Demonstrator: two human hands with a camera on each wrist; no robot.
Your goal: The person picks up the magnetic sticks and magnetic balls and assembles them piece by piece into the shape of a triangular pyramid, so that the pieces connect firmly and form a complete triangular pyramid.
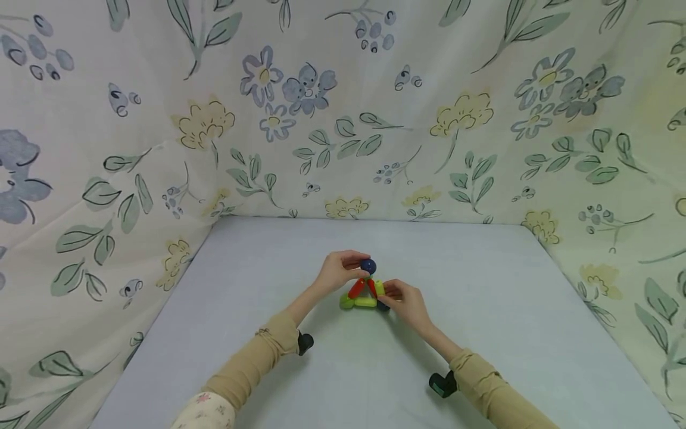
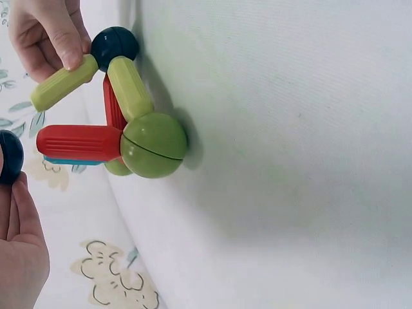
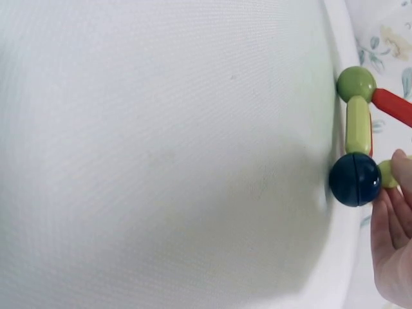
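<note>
A small frame of building rods and balls, looking like a magnetic set, stands on the table. My left hand (image 1: 339, 269) holds a dark blue ball (image 1: 368, 266) over its top. In the left wrist view a red rod (image 2: 77, 141) rises from a green ball (image 2: 154, 147), its free end apart from that blue ball. My right hand (image 1: 407, 302) pinches a yellow-green rod (image 2: 64, 84) whose lower end meets another dark blue ball (image 3: 355, 179) on the table. Between the two base balls lies a second yellow-green rod (image 1: 365, 302). Another red rod (image 2: 114, 106) is partly hidden.
The white table (image 1: 257, 262) extends around the frame. Behind it hangs a floral cloth (image 1: 343, 173). Black wrist cameras, one at the left sleeve (image 1: 305, 343) and one at the right sleeve (image 1: 442, 385), sit over the near part. A blue rod (image 2: 74, 161) shows behind the red one.
</note>
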